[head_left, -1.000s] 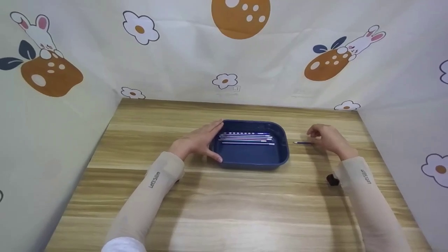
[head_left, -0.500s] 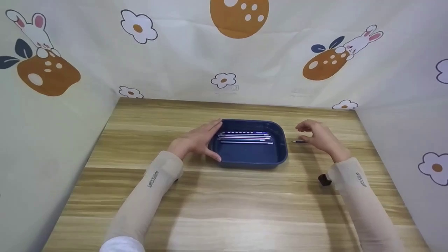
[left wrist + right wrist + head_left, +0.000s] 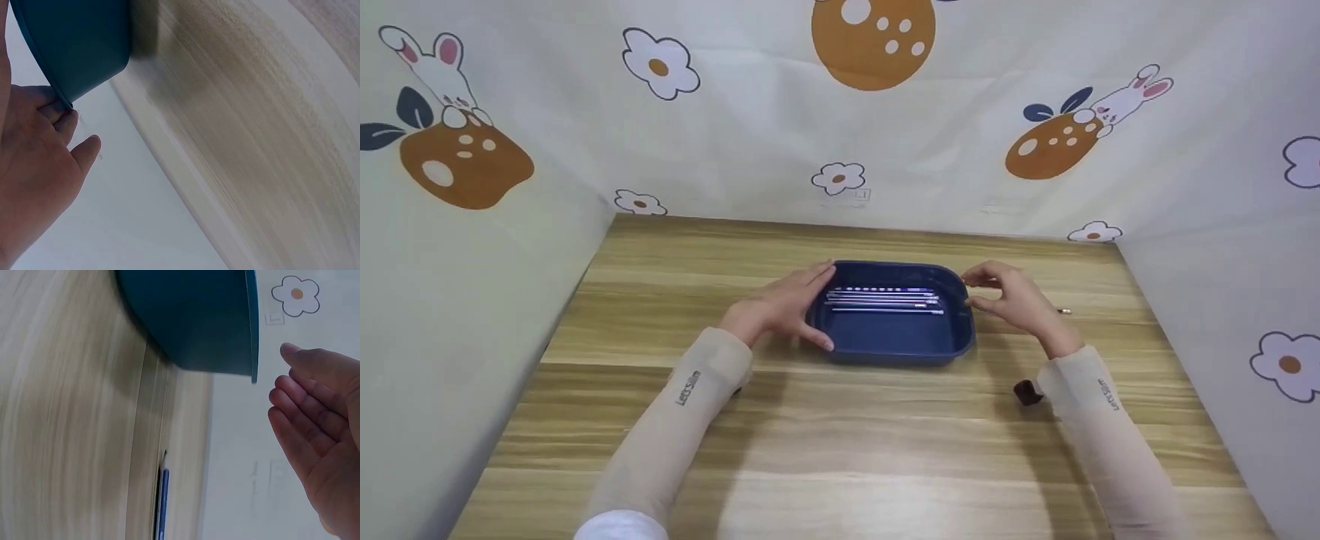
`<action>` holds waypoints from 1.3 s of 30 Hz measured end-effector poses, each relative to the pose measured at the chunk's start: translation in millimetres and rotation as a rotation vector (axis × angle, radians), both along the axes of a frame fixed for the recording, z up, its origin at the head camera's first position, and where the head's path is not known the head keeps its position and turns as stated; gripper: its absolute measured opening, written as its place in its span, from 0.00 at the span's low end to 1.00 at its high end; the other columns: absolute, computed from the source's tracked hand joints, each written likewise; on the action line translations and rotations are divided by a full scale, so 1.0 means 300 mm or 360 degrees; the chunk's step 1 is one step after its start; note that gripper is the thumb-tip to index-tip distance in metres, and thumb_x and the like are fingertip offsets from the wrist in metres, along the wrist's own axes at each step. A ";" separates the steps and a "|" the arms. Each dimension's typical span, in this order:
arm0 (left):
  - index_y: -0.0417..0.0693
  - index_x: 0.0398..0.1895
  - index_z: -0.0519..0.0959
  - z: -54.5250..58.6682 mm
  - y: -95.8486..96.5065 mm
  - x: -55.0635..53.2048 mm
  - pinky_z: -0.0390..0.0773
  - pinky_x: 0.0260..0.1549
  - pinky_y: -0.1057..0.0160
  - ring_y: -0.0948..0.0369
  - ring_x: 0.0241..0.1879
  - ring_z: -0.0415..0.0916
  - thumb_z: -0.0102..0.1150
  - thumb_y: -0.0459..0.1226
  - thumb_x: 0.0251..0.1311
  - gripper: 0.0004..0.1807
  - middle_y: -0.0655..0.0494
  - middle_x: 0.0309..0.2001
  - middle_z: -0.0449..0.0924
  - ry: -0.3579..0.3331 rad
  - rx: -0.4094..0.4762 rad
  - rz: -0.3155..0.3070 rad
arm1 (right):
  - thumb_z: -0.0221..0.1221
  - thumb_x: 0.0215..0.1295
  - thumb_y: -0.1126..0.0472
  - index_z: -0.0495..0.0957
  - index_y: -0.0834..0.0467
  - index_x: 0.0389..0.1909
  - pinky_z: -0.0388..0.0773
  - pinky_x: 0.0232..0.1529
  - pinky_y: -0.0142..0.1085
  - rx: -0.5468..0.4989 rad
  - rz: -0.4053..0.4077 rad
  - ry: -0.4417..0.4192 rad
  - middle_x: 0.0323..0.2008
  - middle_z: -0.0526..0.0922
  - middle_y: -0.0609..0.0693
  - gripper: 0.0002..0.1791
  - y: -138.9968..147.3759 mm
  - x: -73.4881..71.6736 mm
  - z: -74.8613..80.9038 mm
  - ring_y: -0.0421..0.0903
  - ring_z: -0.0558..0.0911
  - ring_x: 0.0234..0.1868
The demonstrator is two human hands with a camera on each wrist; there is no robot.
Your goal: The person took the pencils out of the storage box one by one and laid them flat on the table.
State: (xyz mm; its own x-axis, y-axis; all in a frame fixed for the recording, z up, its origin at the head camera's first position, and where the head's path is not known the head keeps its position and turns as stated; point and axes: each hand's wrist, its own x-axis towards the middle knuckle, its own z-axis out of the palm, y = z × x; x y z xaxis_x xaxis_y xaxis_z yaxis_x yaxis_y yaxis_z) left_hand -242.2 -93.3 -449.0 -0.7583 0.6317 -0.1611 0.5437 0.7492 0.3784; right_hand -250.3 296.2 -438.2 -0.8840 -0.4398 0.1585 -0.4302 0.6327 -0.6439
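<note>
A dark blue rectangular box [image 3: 900,358] stands on the table with several pencils [image 3: 885,300] lying side by side in it. My left hand [image 3: 780,307] holds its left end, thumb at the near corner and fingers at the far corner; in the left wrist view, fingers bend at the rim. At the right end, my right hand [image 3: 1009,296] is over the rim's edge with thumb and fingers parted. Nothing shows between them in the right wrist view. One blue pencil [image 3: 163,500] lies on the table under the right hand, mostly hidden from the head view.
The wood-grain table [image 3: 870,450] is enclosed at the back and sides by a pale cloth [image 3: 750,112] printed with flowers, rabbits and oranges. A small dark object [image 3: 1027,392] sits at the right wrist, by the sleeve.
My right hand has moved left from over the loose pencil to the box's right rim, its thumb and fingers parting. The left hand keeps its place on the box.
</note>
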 end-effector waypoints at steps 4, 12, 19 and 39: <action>0.46 0.75 0.39 0.004 0.002 -0.004 0.43 0.72 0.53 0.54 0.74 0.35 0.65 0.70 0.32 0.71 0.52 0.76 0.33 0.0005 -0.0005 -0.0004 | 0.67 0.53 0.68 0.76 0.66 0.48 0.75 0.56 0.49 -0.0060 0.0036 -0.0006 0.45 0.81 0.60 0.20 -0.040 0.004 -0.007 0.54 0.80 0.49; 0.42 0.75 0.40 0.001 -0.006 -0.006 0.45 0.72 0.55 0.53 0.74 0.37 0.63 0.71 0.33 0.72 0.48 0.76 0.35 0.0063 -0.0012 -0.0071 | 0.65 0.55 0.68 0.76 0.65 0.49 0.76 0.55 0.46 -0.0130 0.0134 -0.0067 0.47 0.82 0.60 0.19 -0.158 0.002 -0.032 0.53 0.80 0.50; 0.47 0.75 0.39 0.001 -0.004 -0.004 0.44 0.72 0.55 0.55 0.74 0.35 0.62 0.72 0.32 0.72 0.52 0.76 0.33 0.0018 -0.0015 -0.0019 | 0.66 0.54 0.69 0.76 0.66 0.49 0.76 0.54 0.47 -0.0186 0.0218 -0.0085 0.46 0.82 0.61 0.20 -0.248 -0.012 -0.070 0.58 0.80 0.50; 0.45 0.75 0.41 -0.008 -0.007 0.001 0.46 0.72 0.55 0.54 0.74 0.38 0.61 0.73 0.31 0.72 0.51 0.76 0.35 0.0071 -0.0015 -0.0034 | 0.66 0.52 0.69 0.80 0.64 0.41 0.80 0.44 0.40 0.0051 0.0160 -0.0212 0.37 0.84 0.55 0.13 -0.336 -0.056 -0.148 0.47 0.82 0.40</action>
State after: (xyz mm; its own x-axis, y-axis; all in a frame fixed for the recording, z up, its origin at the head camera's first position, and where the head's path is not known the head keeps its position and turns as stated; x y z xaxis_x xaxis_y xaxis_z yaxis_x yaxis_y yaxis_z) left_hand -241.9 -95.3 -451.4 -0.7514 0.6463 -0.1333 0.5755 0.7407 0.3467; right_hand -267.0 195.4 -482.5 -0.8474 -0.5303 0.0273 -0.4048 0.6118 -0.6796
